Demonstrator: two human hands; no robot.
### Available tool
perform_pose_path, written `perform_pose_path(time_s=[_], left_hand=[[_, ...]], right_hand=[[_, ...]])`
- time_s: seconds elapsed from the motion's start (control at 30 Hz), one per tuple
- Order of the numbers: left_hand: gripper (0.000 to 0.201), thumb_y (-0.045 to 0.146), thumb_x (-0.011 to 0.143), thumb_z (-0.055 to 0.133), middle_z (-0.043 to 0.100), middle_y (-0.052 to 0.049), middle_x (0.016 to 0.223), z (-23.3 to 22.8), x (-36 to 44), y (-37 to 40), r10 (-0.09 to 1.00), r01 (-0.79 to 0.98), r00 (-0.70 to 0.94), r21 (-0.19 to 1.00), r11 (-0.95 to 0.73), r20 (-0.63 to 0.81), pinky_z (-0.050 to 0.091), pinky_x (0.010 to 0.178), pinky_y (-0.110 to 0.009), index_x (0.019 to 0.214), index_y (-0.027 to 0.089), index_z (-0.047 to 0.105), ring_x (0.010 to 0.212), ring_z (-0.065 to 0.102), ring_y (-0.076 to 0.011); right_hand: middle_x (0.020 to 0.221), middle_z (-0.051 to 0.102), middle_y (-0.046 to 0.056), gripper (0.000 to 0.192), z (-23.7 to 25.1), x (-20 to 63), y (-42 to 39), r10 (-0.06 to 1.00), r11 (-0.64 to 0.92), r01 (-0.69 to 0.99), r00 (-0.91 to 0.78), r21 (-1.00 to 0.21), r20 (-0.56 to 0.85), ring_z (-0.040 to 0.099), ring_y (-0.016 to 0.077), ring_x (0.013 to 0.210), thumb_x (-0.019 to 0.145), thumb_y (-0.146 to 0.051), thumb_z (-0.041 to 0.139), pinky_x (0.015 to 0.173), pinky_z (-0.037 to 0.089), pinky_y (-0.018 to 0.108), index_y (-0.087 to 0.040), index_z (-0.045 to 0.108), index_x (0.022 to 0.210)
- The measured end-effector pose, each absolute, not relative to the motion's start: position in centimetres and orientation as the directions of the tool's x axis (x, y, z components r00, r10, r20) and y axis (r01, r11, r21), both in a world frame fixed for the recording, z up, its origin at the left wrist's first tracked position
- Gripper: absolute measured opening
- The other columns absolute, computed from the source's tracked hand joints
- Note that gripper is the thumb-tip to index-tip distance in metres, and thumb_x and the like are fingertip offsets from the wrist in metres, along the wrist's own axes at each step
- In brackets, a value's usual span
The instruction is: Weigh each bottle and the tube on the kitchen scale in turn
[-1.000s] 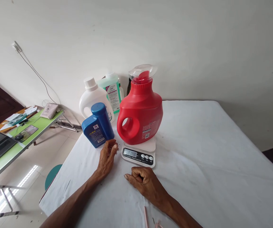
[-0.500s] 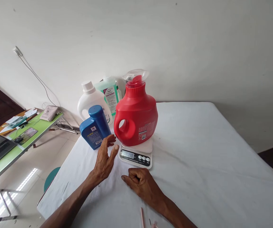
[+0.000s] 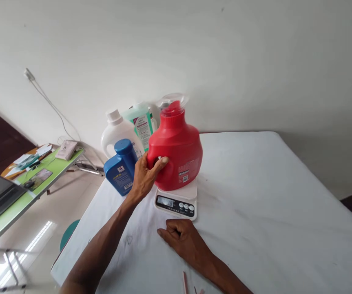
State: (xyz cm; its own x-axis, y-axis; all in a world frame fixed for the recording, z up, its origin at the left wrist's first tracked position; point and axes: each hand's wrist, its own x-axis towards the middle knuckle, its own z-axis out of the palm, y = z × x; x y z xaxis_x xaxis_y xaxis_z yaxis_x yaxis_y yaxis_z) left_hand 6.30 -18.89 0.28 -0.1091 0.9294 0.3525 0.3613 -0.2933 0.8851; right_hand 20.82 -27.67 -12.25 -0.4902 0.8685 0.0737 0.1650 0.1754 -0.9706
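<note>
Resting nearest to us, our right hand lies loosely curled on the white counter, its fingers folded under and holding nothing, just short of the scale's front edge. Two thin pinkish sticks lie beside that wrist at the bottom of the view.

Just beyond the right hand sits the small white kitchen scale, its display lit though we cannot read the digits. On its platform stands the red detergent jug, upright, with a clear cap over its red spout.

Our left hand is at the jug's handle side: the fingers wrap into the handle opening and the thumb lies across the front of it, so we judge the grip closed around the handle, though the jug's base seems to sit on the platform. We read this as the step of taking hold of the jug on the scale. A straight upward lift looks called for, because the jug is bulky and the scale under it is light and could shift if the jug is dragged sideways.

Left of the grip, close beside the wrist, a blue bottle leans. Behind it stand a white jug and a green bottle, both against the wall. Farther left, off the counter, is a green folding table with papers.
</note>
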Motion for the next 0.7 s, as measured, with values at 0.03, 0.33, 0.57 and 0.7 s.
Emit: perform_pose_path(time_s=[0.03,0.33,0.57,0.7], left_hand=[[0.048,0.062,0.082,0.076,0.055,0.001,0.064,0.4,6.4,-18.3,0.937,0.303,-0.114,0.910,-0.283,0.330,0.041,0.059,-0.026,0.074,0.018,0.058,0.061,0.051,-0.0125],[0.054,0.069,0.074,0.079,0.043,-0.001,0.051,1.4,8.4,-16.0,0.931,0.211,-0.233,0.949,-0.232,0.280,0.035,0.045,-0.037,0.060,0.028,0.048,0.047,0.044,-0.0175],[0.070,0.092,0.072,0.064,0.039,0.000,0.049,4.3,15.1,-10.5,0.949,-0.074,-0.260,0.976,-0.204,0.179,0.032,0.038,-0.031,0.063,0.027,0.039,0.044,0.043,-0.0134],[0.074,0.096,0.079,0.046,0.031,0.005,0.048,3.3,21.7,-5.2,0.967,-0.233,-0.227,0.958,-0.165,0.112,0.025,0.040,-0.025,0.062,0.026,0.031,0.042,0.035,-0.0081]], right_hand=[[0.060,0.020,-0.008,0.047,-12.3,20.8,-27.7,0.869,0.174,0.157,-0.490,-0.972,0.076,0.021,0.0108,0.059,0.086,-0.031,0.061,0.054,0.019,0.028,-0.024,0.021,0.061],[0.054,0.020,-0.010,0.052,-12.2,20.1,-27.7,0.894,0.109,0.092,-0.444,-0.990,0.057,0.020,0.0086,0.055,0.078,-0.011,0.066,0.052,0.016,0.027,-0.023,0.021,0.055],[0.051,0.021,-0.010,0.053,-11.9,20.3,-27.9,0.892,0.082,0.061,-0.450,-0.995,0.046,0.022,0.0085,0.054,0.077,-0.011,0.068,0.052,0.019,0.026,-0.023,0.023,0.053],[0.052,0.020,-0.010,0.053,-11.9,20.5,-27.8,0.875,0.136,0.069,-0.476,-0.988,0.087,0.023,0.0091,0.054,0.079,-0.016,0.069,0.054,0.021,0.027,-0.023,0.023,0.053]])
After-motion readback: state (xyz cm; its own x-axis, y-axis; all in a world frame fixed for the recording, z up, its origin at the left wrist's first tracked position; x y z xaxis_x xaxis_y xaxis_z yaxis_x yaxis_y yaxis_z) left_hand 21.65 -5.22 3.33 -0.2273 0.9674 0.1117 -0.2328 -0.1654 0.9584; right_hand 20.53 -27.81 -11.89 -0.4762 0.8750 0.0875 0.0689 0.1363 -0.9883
